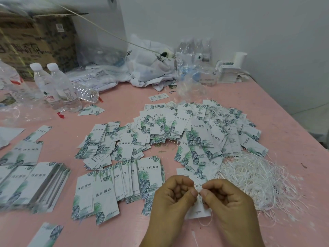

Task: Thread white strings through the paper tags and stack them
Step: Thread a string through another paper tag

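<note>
At lower centre of the frame we see a paper tag (197,210) and a white string (207,221) pinched between both curled hands, left hand (171,196) and right hand (227,202), thumbs meeting. Tags printed 纬宸服饰 cover the pink tabletop (124,100); loose strings (254,177) lie right. At upper centre, a bag (151,66) reads HOTEL.

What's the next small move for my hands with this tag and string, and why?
Probably draw the white string through the tag and snug it. Both the left hand and right hand pinch together at the tag's top edge, and a slack loop of string hangs below the tag. Whether it has cleared the hole is hidden by the fingertips.
</note>
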Demonstrator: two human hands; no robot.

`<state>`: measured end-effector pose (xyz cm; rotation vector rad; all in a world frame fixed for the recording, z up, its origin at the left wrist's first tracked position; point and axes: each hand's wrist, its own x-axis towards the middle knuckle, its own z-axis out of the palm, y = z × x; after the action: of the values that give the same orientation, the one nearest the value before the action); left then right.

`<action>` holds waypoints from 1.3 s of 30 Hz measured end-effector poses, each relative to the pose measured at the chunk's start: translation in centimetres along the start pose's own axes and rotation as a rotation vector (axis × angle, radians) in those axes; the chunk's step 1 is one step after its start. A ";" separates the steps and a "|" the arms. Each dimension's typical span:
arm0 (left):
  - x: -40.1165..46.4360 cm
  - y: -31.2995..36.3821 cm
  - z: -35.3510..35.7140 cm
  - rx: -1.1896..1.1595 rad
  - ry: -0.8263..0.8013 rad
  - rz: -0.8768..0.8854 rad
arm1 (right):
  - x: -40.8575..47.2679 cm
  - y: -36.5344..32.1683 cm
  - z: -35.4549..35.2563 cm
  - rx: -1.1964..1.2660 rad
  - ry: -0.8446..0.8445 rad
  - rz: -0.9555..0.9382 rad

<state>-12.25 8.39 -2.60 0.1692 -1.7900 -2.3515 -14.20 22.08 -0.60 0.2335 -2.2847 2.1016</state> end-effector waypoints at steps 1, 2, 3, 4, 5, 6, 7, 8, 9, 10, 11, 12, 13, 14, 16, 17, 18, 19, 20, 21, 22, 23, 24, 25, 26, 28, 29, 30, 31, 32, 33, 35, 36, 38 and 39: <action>0.0 0.0 0.0 0.002 0.004 0.000 | 0.0 0.0 0.0 -0.004 0.002 0.000; 0.0 -0.1 0.0 0.002 0.007 -0.001 | 0.0 0.0 -0.1 -0.007 0.004 0.001; 0.0 -0.1 0.0 0.002 0.010 -0.001 | 0.0 0.1 -0.1 -0.008 0.005 0.001; 0.0 -0.2 0.0 0.002 0.012 -0.002 | 0.0 0.1 -0.1 -0.008 0.005 0.003; 0.0 -0.2 0.0 0.001 0.014 -0.001 | 0.0 0.2 0.0 -0.011 0.004 0.004; 0.0 -0.2 0.0 -0.001 0.015 -0.001 | 0.0 0.2 0.0 -0.014 0.004 0.005; 0.1 -0.2 -0.1 -0.001 0.014 0.001 | 0.0 0.2 0.1 -0.016 0.005 0.006; 0.0 -0.2 0.0 -0.001 0.013 0.003 | 0.0 0.2 0.1 -0.017 0.010 0.006; 0.1 -0.3 -0.1 -0.004 0.012 0.005 | 0.0 0.3 0.0 -0.020 0.015 0.005; 0.1 -0.3 -0.1 -0.010 0.013 0.006 | 0.0 0.3 0.0 -0.025 0.016 0.003; 0.1 -0.3 -0.1 -0.017 0.016 0.006 | 0.0 0.2 0.0 -0.029 0.015 0.002; 0.1 -0.3 -0.1 -0.022 0.020 0.006 | 0.0 0.2 0.0 -0.030 0.012 0.001; 0.1 -0.4 -0.1 -0.025 0.023 0.006 | 0.0 0.2 0.1 -0.032 0.009 0.000; 0.1 -0.4 -0.1 -0.024 0.023 0.007 | 0.0 0.2 0.1 -0.034 0.006 -0.001; 0.1 -0.4 -0.1 -0.020 0.021 0.011 | 0.0 0.3 0.0 -0.031 0.002 0.000; 0.1 -0.4 -0.1 -0.017 0.020 0.013 | 0.0 0.3 0.0 -0.027 0.002 0.002; 0.1 -0.5 -0.1 -0.014 0.022 0.014 | 0.0 0.3 0.0 -0.023 0.002 0.004; 0.1 -0.5 -0.2 -0.010 0.024 0.014 | 0.0 0.3 0.0 -0.021 0.003 0.006; 0.1 -0.5 -0.1 -0.005 0.026 0.014 | 0.0 0.4 0.0 -0.020 0.002 0.008; 0.1 -0.5 -0.1 -0.002 0.027 0.013 | -0.1 0.4 0.1 -0.019 -0.002 0.010; 0.1 -0.5 -0.1 0.001 0.028 0.014 | -0.1 0.4 0.2 -0.015 -0.008 0.011; 0.1 -0.5 -0.1 0.003 0.029 0.014 | -0.1 0.4 0.2 -0.010 -0.013 0.011; 0.1 -0.5 -0.1 0.007 0.028 0.015 | -0.1 0.4 0.3 -0.005 -0.014 0.012; 0.1 -0.6 0.0 0.010 0.027 0.017 | -0.1 0.4 0.3 -0.002 -0.014 0.014; 0.1 -0.6 0.0 0.014 0.027 0.019 | -0.1 0.4 0.3 0.000 -0.011 0.015; 0.0 -0.6 -0.1 0.010 0.033 0.021 | 0.0 0.3 0.2 0.006 0.003 0.014; 0.1 -0.6 -0.1 0.004 0.037 0.021 | 0.0 0.3 0.2 0.006 0.011 0.012; 0.1 -0.6 -0.1 -0.002 0.039 0.023 | 0.0 0.3 0.2 0.004 0.017 0.009; 0.1 -0.5 -0.2 -0.005 0.038 0.024 | 0.0 0.2 0.2 0.003 0.022 0.005; 0.1 -0.5 -0.2 -0.008 0.036 0.026 | 0.0 0.2 0.2 0.006 0.025 0.002; 0.1 -0.5 -0.2 -0.010 0.033 0.029 | 0.0 0.2 0.2 0.011 0.027 -0.001; 0.1 -0.6 -0.1 -0.011 0.029 0.032 | 0.0 0.2 0.2 0.019 0.030 0.000; 0.1 -0.7 -0.1 -0.011 0.031 0.031 | 0.0 0.2 0.3 0.019 0.028 0.000; 0.0 -0.8 -0.1 -0.011 0.041 0.027 | -0.1 0.3 0.3 0.014 0.025 0.002; 0.1 -0.8 -0.1 -0.011 0.044 0.026 | -0.1 0.3 0.3 0.013 0.023 0.005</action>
<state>-12.35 8.46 -3.43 0.1933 -1.7487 -2.3203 -14.13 21.77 -0.95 0.2033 -2.2623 2.1102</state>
